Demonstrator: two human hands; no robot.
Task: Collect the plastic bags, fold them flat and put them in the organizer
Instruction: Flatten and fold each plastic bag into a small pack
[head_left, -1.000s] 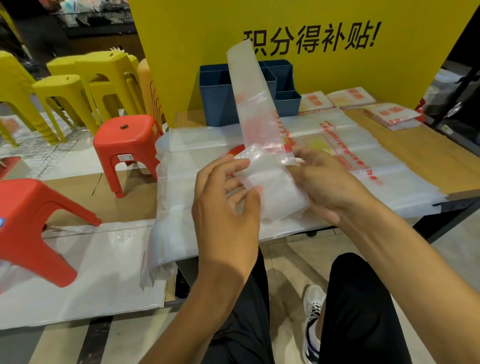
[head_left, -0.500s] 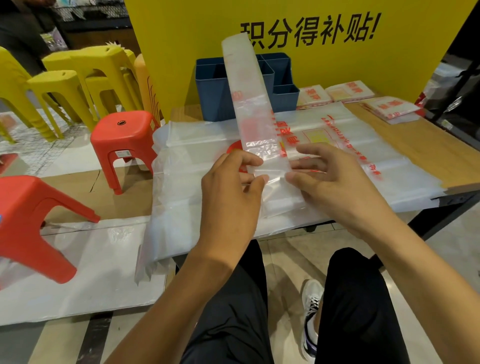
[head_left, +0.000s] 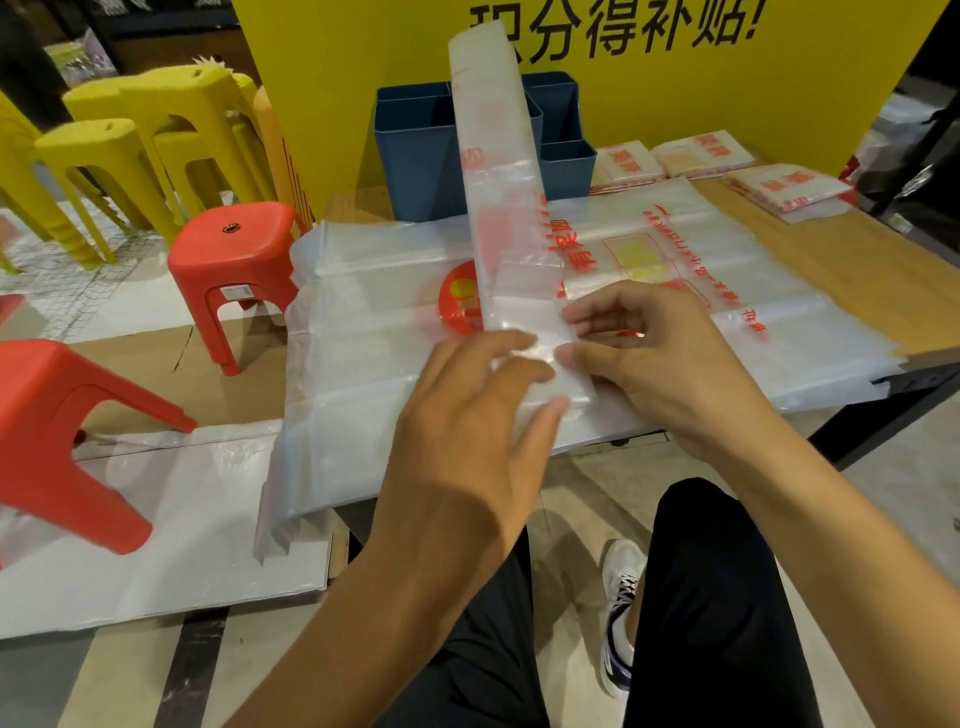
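Both hands are at the near edge of the tabletop (head_left: 810, 244), working one folded plastic strip (head_left: 498, 171); the strip is long and narrow, translucent with red print, and it rises from the hands up and away, its far end standing in front of the blue organizer (head_left: 421, 156). The left hand (head_left: 467, 415) is loosely spread, fingers nearly straight, fingertips resting on the lower end of the strip; whether the thumb pinches the plastic I cannot tell, since the hand is blurred. The right hand (head_left: 654, 358) is half curled; its thumb and forefinger pinch the right edge of the strip just beside the left fingertips, the other fingers bent above it.

Under the strip lies a stack of large flat bags (head_left: 727, 291), spread across the tabletop with red lettering and a red round logo, the left part hanging over the tabletop's edge. The organizer stands at the back against a yellow board (head_left: 779, 93) with black characters; to its right, small folded bags (head_left: 701, 156) lie in separate piles on the wood. Left of the tabletop stand red stools (head_left: 234, 254) and stacked yellow stools (head_left: 156, 119); below, black trousers and a sneaker (head_left: 618, 613) show on the floor.
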